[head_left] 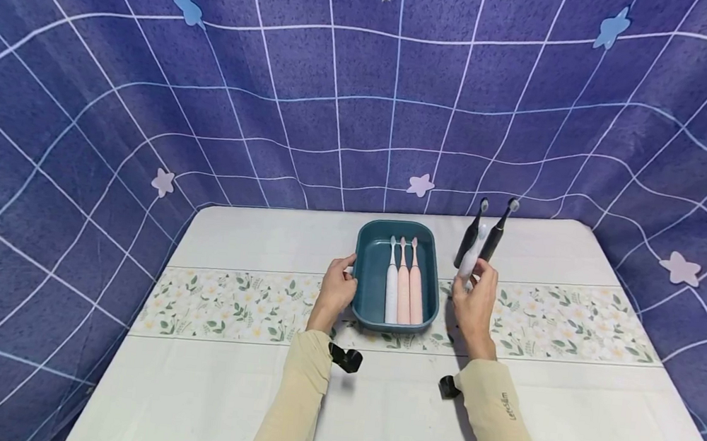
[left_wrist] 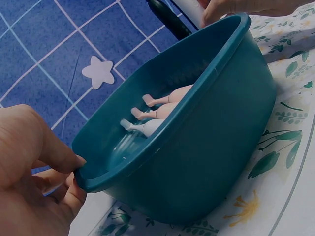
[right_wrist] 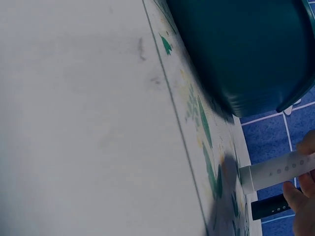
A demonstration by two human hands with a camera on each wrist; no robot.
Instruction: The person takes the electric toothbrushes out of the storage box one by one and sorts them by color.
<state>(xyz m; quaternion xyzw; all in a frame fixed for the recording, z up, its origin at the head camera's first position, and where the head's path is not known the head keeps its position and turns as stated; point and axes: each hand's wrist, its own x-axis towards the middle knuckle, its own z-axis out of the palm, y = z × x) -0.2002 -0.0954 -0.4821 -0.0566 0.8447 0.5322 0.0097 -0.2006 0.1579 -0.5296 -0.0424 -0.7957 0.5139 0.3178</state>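
My left hand [head_left: 337, 290] grips the left side of a teal plastic basin [head_left: 371, 279]; in the left wrist view the thumb lies at its rim, fingers below. Inside, on the right half, one white electric toothbrush [head_left: 392, 295] and two pink electric toothbrushes [head_left: 415, 294] lie side by side, heads pointing away. Right of the basin, my right hand [head_left: 476, 307] holds another white electric toothbrush [right_wrist: 280, 169] upright, its base low near the tabletop. Whether that base touches the table I cannot tell. Just behind it stand two black electric toothbrushes [head_left: 468, 240], partly covered by the hand and white brush.
The white table [head_left: 228, 393] has a floral band [head_left: 243, 302] running across it under the basin. A blue curtain [head_left: 286, 122] with a grid and stars hangs behind the table and at both sides. Dark wrist cameras [head_left: 346, 359] sit on both sleeves.
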